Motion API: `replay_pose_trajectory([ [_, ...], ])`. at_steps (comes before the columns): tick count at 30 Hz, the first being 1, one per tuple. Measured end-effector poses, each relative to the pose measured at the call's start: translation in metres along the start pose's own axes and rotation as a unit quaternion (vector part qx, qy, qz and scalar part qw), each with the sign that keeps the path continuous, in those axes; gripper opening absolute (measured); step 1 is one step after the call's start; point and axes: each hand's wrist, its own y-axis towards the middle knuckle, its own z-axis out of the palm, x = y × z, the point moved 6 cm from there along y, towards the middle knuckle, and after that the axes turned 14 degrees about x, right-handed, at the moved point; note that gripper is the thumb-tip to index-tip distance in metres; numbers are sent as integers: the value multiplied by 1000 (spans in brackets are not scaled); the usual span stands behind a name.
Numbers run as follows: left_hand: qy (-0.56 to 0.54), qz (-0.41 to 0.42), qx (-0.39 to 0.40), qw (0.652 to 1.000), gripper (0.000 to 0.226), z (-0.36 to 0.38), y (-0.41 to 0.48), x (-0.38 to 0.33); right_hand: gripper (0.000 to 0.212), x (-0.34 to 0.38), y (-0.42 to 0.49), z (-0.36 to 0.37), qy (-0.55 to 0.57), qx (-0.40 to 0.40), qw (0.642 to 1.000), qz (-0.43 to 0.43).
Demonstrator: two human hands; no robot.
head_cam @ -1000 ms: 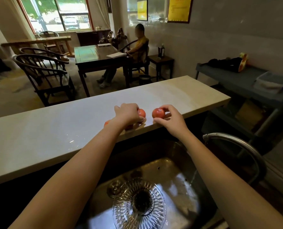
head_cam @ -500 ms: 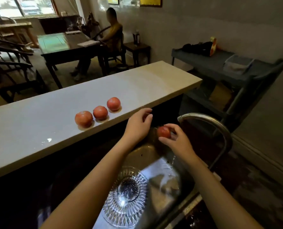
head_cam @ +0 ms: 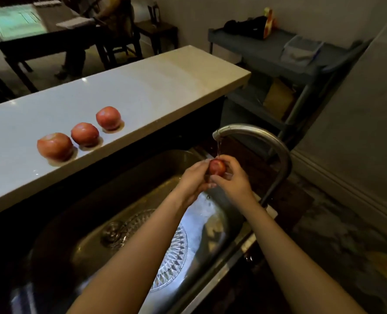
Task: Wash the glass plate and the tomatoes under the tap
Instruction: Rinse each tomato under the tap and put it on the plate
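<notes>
Red tomato (head_cam: 217, 167) moved under tap (head_cam: 257, 134), seemingly wet, left fingers (head_cam: 199, 167), right fingers (head_cam: 226, 160) pinching it

Single view: head cam, wide-angle, edges visibly bent. Cam looked fwd and steeply down from above the stainless steel sink basin (head_cam: 131, 189), close in; both forearms entered from the bottom edge. Just right of frame centre were the left hand (head_cam: 193, 177) and right hand (head_cam: 234, 185), both gripping a small red tomato (head_cam: 217, 167) under the curved metal tap spout (head_cam: 255, 134). The long white stone counter (head_cam: 154, 94) ran diagonally across the upper left. The dark wooden table (head_cam: 18, 28) lay far off at the top edge, the grey shelf cart (head_cam: 244, 44) top right. Overlap betw. views: n/a.
</notes>
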Motion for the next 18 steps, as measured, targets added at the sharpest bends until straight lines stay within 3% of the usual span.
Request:
replay_pose_trajectory([
  [8, 52, 11, 6, 999, 13, 7, 14, -2, 53, 4, 4, -6, -40, -15, 999, -21],
  [12, 76, 0, -18, 997, 22, 11, 25, -6, 53, 10, 6, -7, -111, -31, 993, -31],
  [15, 43, -10, -15, 999, 29, 17, 30, -9, 48, 18, 7, -5, -143, -20, 988, -51],
  [18, -68, -2, 23, 997, 26, 19, 28, -16, 43, 23, 8, -5, -45, 28, 999, -11],
])
